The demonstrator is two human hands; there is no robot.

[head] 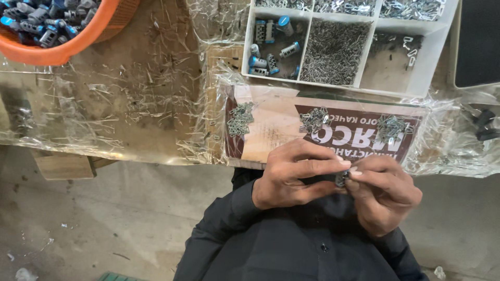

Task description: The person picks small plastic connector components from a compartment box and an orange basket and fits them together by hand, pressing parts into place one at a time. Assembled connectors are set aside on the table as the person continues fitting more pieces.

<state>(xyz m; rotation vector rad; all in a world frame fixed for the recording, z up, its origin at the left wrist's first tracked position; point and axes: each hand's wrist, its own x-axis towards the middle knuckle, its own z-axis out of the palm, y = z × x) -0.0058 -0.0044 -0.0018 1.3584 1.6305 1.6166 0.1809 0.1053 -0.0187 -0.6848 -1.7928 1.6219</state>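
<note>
My left hand (291,174) and my right hand (383,192) meet just below the table's front edge, above my dark shirt. Between their fingertips they pinch one small dark metal part (341,179), mostly hidden by the fingers. Right above the hands, on a printed cardboard sheet (271,130) under clear plastic wrap, lie three little heaps of small flat metal pieces: one at the left (239,118), one in the middle (313,120), one at the right (390,128).
A white compartment tray (427,62) at the back holds blue-capped cylindrical parts (271,47), thin metal pins (333,52) and metal clips. An orange basket (67,47) of similar blue and grey parts stands at the back left. A dark pad (478,41) is far right. Concrete floor below.
</note>
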